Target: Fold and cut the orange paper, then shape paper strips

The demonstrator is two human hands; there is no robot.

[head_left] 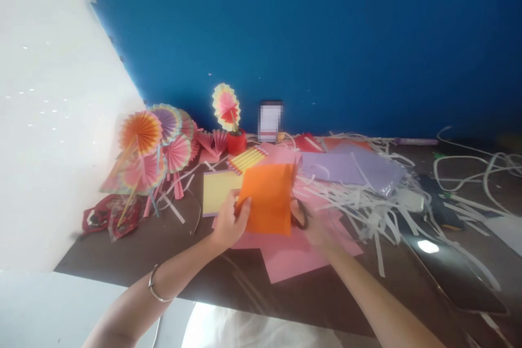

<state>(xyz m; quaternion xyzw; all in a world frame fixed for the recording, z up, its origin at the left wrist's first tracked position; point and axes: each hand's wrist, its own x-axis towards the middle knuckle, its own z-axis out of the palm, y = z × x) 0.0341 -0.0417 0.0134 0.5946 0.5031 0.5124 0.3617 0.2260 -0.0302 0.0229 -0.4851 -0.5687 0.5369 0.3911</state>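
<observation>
My left hand [233, 218] grips the left side of an orange sheet of paper [267, 198], thumb on top. At the sheet's right edge, my right hand [313, 223] is closed around a pair of scissors [300, 214] with dark handles. The blades lie along that edge and are hard to make out. Beneath the orange sheet are pink sheets [281, 263]. A yellow sheet with a purple border [218, 190] lies just left of it, and a pleated yellow strip [248, 160] sits behind.
Folded paper fans [141, 133] cluster at the left, near a red pot [236, 142] bearing another fan. Purple paper [346, 167] and a heap of white paper strips [367, 212] spread to the right. A phone [457, 272] lies at the front right, with white cables [485, 174] behind.
</observation>
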